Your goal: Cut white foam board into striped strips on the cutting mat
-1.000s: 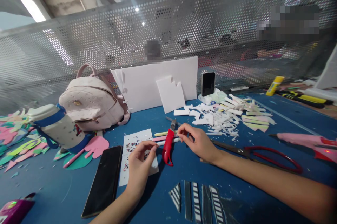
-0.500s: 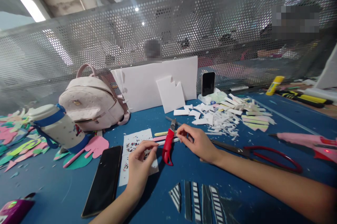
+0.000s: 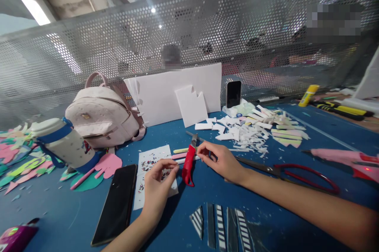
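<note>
My left hand (image 3: 160,185) hovers over the right edge of a white paper sheet (image 3: 155,153) strewn with tiny dark and coloured specks. Its thumb and forefinger are brought together; whatever may be between them is too small to make out. Just right of a red-handled cutting tool (image 3: 189,165), my right hand (image 3: 220,161) has its fingers curled in a pinch, with their contents hidden. Under and beside the red handle lie a yellow stick (image 3: 180,150), a pink stick (image 3: 179,155) and a white stick (image 3: 182,160).
Big scissors (image 3: 275,171) lie beneath my right forearm, beside a pink glue gun (image 3: 340,156). Striped dark strips (image 3: 220,224) lie in front. White scraps (image 3: 248,133), a standing phone (image 3: 233,93) and white boards (image 3: 162,94) are behind. A black phone (image 3: 115,204), bottle (image 3: 68,145) and backpack (image 3: 100,114) stand left.
My right hand has shifted very slightly left, closer to the red handle. My left hand keeps almost the same place and pose.
</note>
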{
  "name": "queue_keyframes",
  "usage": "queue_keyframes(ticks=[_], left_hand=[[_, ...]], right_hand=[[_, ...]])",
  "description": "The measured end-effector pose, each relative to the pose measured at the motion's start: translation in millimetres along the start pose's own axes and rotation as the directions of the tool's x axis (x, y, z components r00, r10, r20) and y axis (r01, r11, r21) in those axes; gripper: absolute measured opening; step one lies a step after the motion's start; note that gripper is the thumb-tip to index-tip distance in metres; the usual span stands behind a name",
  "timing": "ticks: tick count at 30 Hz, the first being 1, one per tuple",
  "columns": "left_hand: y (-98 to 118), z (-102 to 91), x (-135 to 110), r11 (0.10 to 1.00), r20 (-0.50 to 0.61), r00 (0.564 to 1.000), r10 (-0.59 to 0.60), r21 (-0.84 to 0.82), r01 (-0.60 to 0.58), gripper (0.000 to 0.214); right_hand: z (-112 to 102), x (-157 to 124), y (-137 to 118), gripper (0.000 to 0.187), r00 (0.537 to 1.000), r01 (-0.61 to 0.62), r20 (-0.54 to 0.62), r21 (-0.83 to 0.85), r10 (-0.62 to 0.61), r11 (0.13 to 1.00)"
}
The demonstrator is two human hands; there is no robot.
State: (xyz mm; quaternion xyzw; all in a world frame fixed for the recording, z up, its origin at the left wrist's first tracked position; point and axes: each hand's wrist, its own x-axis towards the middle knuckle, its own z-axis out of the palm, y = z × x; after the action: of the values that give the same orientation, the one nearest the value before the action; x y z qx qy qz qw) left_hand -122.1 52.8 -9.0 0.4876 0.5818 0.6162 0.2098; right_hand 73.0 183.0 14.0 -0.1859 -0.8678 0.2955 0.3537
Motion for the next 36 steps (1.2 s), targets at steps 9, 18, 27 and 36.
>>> queue_keyframes(ticks=[9, 18, 27, 36], left_hand=[[3.3, 1.6, -2.7, 0.998, 0.075, 0.997, -0.030, 0.061, 0.025, 0.007], [17.6, 9.8, -5.3, 0.991, 0.163, 0.986, 0.040, 0.123, -0.061, 0.005], [19.8, 10.3, -8.6, 0.971, 0.187, 0.976, 0.111, 0.189, -0.147, 0.006], [17.7, 8.5, -10.0, 0.965, 0.184, 0.980, 0.075, 0.233, -0.117, 0.005]], right_hand=[[-0.9, -2.4, 1.7, 0.013, 0.991, 0.090, 0.095, 0.080, -0.098, 0.993], [-0.8, -2.3, -3.1, 0.013, 0.940, 0.309, 0.130, 0.065, -0.315, 0.949], [1.5, -4.4, -2.4, 0.016, 0.910, 0.383, 0.179, -0.013, -0.374, 0.924], [1.1, -4.7, -4.2, 0.014, 0.895, 0.405, 0.199, 0.012, -0.399, 0.914]])
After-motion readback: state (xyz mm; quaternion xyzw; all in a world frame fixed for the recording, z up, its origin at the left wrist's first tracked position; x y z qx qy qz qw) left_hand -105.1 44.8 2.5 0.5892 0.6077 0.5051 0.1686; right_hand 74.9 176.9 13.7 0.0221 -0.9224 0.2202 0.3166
